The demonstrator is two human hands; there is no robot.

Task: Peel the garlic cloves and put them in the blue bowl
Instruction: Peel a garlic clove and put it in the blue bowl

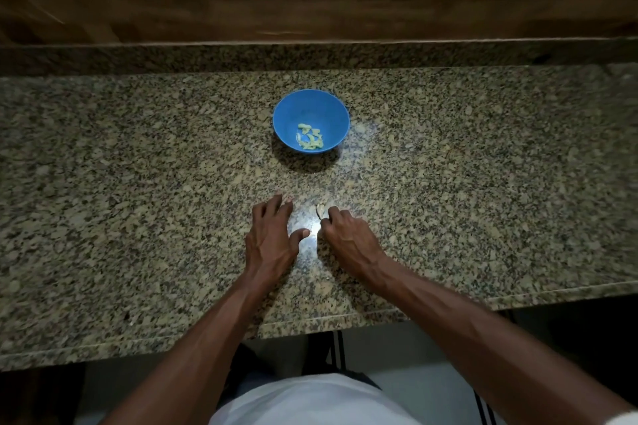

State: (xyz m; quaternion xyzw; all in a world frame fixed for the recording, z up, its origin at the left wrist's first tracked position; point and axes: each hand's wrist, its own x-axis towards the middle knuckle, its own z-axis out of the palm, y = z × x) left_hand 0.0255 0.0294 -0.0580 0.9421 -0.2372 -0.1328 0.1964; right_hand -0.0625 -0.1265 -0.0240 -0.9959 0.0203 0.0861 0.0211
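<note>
Several peeled cloves [309, 139] already in the blue bowl [286, 114]; one left.
Right hand [348, 238] fingers pinch the unpeeled clove [320, 210] at the bowl's 6 o'clock; left hand [271, 235] spread, empty, on the worktop [138, 183].

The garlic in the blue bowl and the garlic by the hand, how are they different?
The garlic pieces in the blue bowl look pale yellow-green and bare; the garlic clove at the right hand's fingertips looks whitish, seemingly with skin on. The bowl holds several; the clove on the granite counter is single. Both are small garlic bits.

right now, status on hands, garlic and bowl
Left hand open, empty on speckled granite counter. Right hand pinching unpeeled garlic clove. Round blue plastic bowl holds peeled cloves. Path clear.
</note>
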